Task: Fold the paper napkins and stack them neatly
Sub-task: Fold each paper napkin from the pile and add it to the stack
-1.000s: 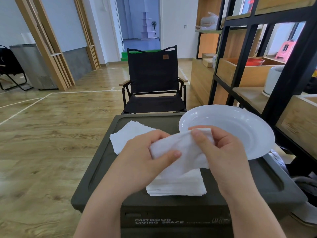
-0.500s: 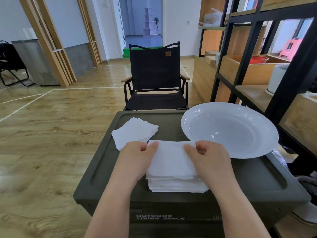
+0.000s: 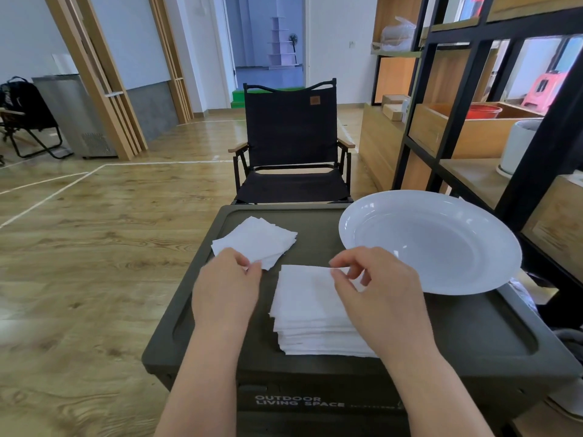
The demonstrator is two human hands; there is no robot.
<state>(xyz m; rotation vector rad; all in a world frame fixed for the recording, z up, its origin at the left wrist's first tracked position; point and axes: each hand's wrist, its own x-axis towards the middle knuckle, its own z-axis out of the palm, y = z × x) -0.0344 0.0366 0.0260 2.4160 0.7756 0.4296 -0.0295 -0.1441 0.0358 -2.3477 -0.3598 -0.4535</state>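
Head view: L hand (image 3: pixel 225 285) pinches edge of folded pile (image 3: pixel 255 241), far left on box lid (image 3: pixel 473 329). R hand (image 3: pixel 378 291) pinches top napkin's far edge on unfolded stack (image 3: pixel 312 313). Advise lifting one ply only, corners squared.

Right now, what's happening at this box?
A person is folding paper napkins on a dark green storage box. The left hand touches the small pile of folded napkins at the far left. The right hand pinches the top sheet's far edge on the taller napkin stack near the front. A white plate sits on the right, holding nothing.
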